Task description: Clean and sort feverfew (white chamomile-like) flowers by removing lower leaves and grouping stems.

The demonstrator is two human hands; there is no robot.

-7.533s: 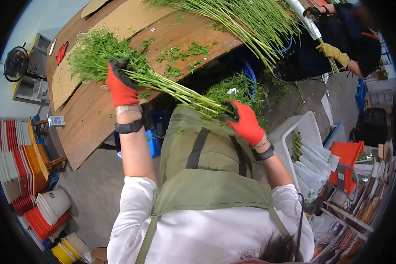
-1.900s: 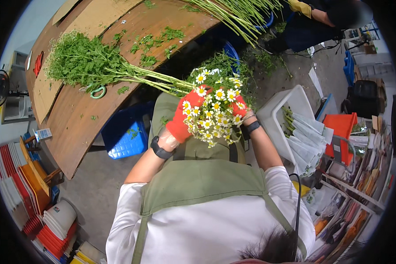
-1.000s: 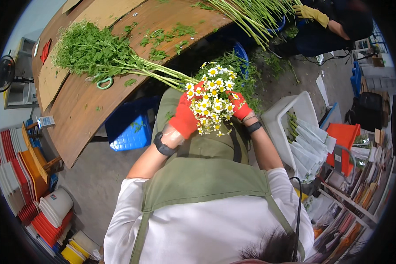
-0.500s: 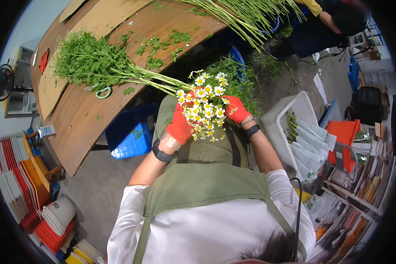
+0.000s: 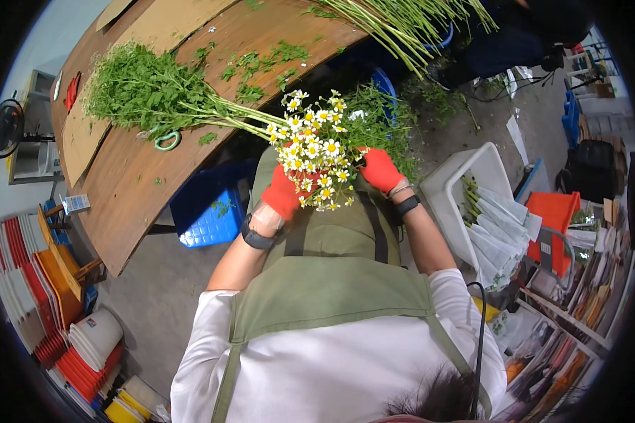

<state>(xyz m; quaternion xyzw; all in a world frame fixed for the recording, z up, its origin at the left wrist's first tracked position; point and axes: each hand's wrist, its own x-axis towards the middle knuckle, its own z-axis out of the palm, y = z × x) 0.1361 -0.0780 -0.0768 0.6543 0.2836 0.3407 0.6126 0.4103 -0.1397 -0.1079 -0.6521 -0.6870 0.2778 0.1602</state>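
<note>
- Two red-gloved hands are held close together in front of the lap, the left hand (image 5: 283, 194) and the right hand (image 5: 381, 169) both backs-up.
- The left hand is closed around a bunch of white-and-yellow flowers (image 5: 314, 151) just below the blooms, which cover most of its fingers.
- The right hand sits just to the right of the blooms with its fingers curled inward; its fingertips are dark and partly turned away, so I cannot tell whether it pinches a stem.
- The flowers face up toward the camera, over the upper edge of the olive apron (image 5: 331, 299).
- Beyond the left hand, a leafy bundle (image 5: 148, 88) lies across the table (image 5: 116, 211), its pale stems running over the edge toward the flowers, where they pass out of sight.
- Torn leaves (image 5: 250, 67) are scattered on the table behind that bundle, and a pile of long stems (image 5: 402, 28) overhangs its far right end.
- Below the table edge stands a blue crate (image 5: 210, 218).
- Behind the right hand, loose greenery (image 5: 391, 134) is heaped against a blue bin.
- To the right, a whitish tub (image 5: 448, 204) leans, with paper-wrapped bunches (image 5: 497, 240) inside it.
- A person in dark clothes (image 5: 497, 46) is at the upper right, only partly visible.
</note>
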